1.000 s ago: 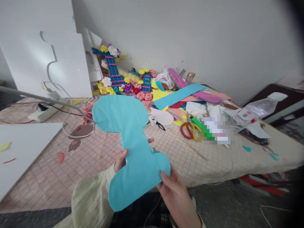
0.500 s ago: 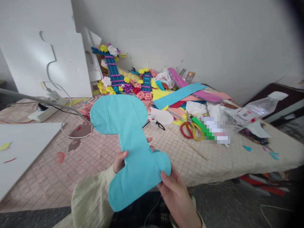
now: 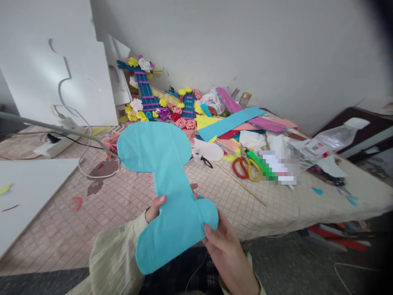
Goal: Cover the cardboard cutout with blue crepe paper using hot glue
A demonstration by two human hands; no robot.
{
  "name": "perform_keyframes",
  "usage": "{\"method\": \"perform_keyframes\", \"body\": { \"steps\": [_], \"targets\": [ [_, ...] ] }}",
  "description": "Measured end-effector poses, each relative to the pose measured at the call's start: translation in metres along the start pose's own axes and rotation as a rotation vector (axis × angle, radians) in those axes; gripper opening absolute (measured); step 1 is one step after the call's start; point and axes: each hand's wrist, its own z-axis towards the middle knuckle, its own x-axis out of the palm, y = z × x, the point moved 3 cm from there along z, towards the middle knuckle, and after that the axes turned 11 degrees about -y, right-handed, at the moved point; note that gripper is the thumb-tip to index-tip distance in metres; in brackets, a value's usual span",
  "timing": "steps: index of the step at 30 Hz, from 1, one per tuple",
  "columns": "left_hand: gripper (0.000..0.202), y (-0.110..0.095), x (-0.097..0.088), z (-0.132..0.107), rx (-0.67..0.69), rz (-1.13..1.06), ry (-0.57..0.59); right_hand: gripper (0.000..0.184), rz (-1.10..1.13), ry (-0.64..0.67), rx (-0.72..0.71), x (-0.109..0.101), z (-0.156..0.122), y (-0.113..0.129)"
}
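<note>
A flat turquoise cutout (image 3: 172, 184), shaped like a bone with rounded lobes at both ends, is held up above the table's front edge. My left hand (image 3: 156, 207) grips its narrow middle from the left, thumb on the front and fingertips showing past the far side. Around the lower right lobe, my right hand (image 3: 224, 246) is closed, with the thumb on the front face and the other fingers mostly behind. The cutout leans toward me, its lower left lobe hanging over my lap.
Red-and-yellow-handled scissors (image 3: 245, 167), a thin stick (image 3: 242, 184) and coloured strips (image 3: 230, 124) lie to the right. Flower-decorated blue pieces (image 3: 147, 92) lean at the wall. A power strip (image 3: 58, 141) with cables and a white board (image 3: 33, 196) are left; a plastic bottle (image 3: 334, 139) lies right.
The cutout's lower end has shifted slightly left, along with my right hand. Both hands keep their hold.
</note>
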Motion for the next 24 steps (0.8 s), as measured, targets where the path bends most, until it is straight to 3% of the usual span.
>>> {"method": "perform_keyframes", "body": {
  "steps": [5,8,14,17,19,22,24],
  "targets": [
    [0.070,0.004,0.001,-0.004,0.153,-0.031,0.037,0.043,-0.030,-0.003,-0.030,0.001,0.000,0.004],
    [0.065,0.005,0.002,-0.003,0.114,-0.031,0.094,0.042,-0.030,-0.007,-0.053,0.002,0.001,0.008],
    [0.058,-0.008,-0.001,0.001,0.056,0.027,0.093,0.040,-0.026,-0.024,-0.078,0.004,0.003,0.010],
    [0.048,-0.012,-0.011,0.001,0.008,0.081,0.003,0.040,-0.062,-0.052,-0.114,-0.001,0.002,0.010],
    [0.037,-0.013,-0.021,-0.001,-0.005,0.116,-0.120,0.041,-0.191,-0.055,-0.151,-0.009,0.002,0.016],
    [0.039,-0.012,-0.032,-0.004,0.034,0.102,-0.265,0.027,-0.623,-0.094,-0.291,-0.027,0.012,0.045],
    [0.044,-0.012,-0.037,-0.004,0.039,0.071,-0.273,0.028,-0.950,-0.266,-0.518,-0.042,0.028,0.080]
  ]
}}
